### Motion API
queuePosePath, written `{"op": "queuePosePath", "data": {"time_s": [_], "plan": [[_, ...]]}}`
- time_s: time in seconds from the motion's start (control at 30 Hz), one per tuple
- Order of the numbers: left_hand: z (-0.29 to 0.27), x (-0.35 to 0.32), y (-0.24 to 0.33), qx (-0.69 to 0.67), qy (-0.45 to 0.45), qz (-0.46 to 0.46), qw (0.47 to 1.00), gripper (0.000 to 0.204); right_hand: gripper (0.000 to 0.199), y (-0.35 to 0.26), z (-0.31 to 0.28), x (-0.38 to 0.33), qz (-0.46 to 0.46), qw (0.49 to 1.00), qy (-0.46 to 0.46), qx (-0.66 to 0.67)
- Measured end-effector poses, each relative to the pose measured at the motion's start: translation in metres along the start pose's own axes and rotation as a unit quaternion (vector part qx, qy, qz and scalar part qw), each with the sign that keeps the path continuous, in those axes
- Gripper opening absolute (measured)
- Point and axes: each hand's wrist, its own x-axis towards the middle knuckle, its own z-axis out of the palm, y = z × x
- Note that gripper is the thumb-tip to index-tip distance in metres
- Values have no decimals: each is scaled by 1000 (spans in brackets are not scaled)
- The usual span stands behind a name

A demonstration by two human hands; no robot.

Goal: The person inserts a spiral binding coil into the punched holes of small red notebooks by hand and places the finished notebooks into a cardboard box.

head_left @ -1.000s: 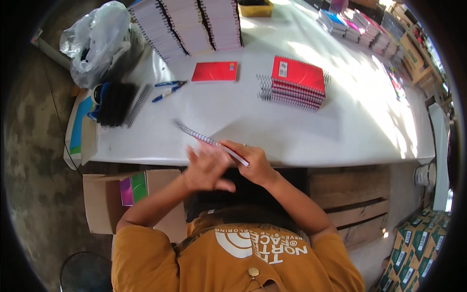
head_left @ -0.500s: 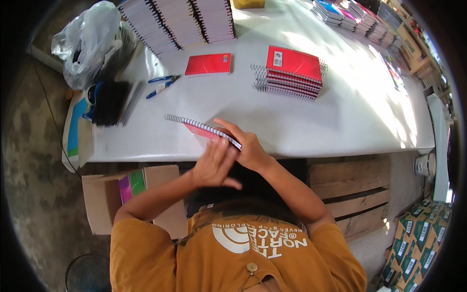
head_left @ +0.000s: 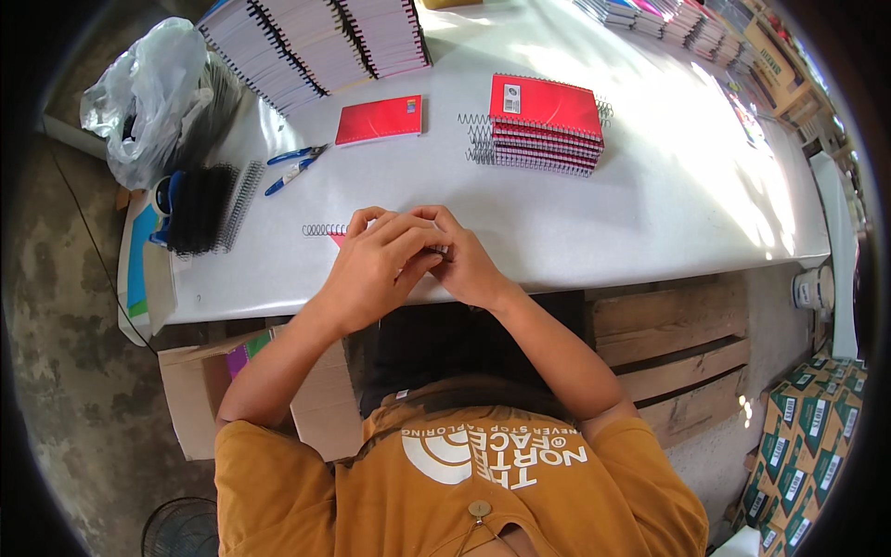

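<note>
At the table's near edge, my two hands meet over a small red spiral notebook (head_left: 338,239). Its wire coil (head_left: 323,230) sticks out past the left end of the spine. Most of the notebook is hidden under my fingers. My left hand (head_left: 379,258) is closed over the spine, thumb and fingertips bent toward its right end. My right hand (head_left: 469,265) grips that right end. Whatever lies between the fingertips cannot be made out. Farther off stands a stack of red spiral notebooks (head_left: 546,107) with loose coil ends jutting out at both sides.
Another red notebook (head_left: 379,121) lies flat, beside blue-handled pliers (head_left: 290,176). At left are black and grey wire coils (head_left: 206,209) and a clear plastic bag (head_left: 153,88). Tall bound books (head_left: 316,46) stand behind. An open cardboard box (head_left: 316,399) sits below the table edge.
My left hand has moved from under the notebook up over its spine, and its fingers have closed there. The tilted notebook is lower and more level.
</note>
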Motion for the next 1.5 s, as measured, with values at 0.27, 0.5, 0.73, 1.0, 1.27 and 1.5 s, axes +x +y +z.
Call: {"op": "queuePosePath", "data": {"time_s": [0.27,0.5,0.73,1.0,1.27,1.5], "plan": [[-9,11,0,31,-55,15,998,20,43,-7,1,2,-60,997,19,-50],[-18,17,-4,7,-114,-7,993,16,44,2,2,5,-58,998,30,-22],[-12,15,1,24,-79,2,997,18,46,0,1,3,-67,996,31,-42],[-14,25,15,120,-2,-19,993,43,44,1,2,0,-63,994,55,68],[40,78,33,-514,293,-193,783,41,40,-58,-65,32,-220,905,364,-12],[76,168,-8,29,186,50,981,21,47,-32,-161,44,-184,782,574,-161]]}}
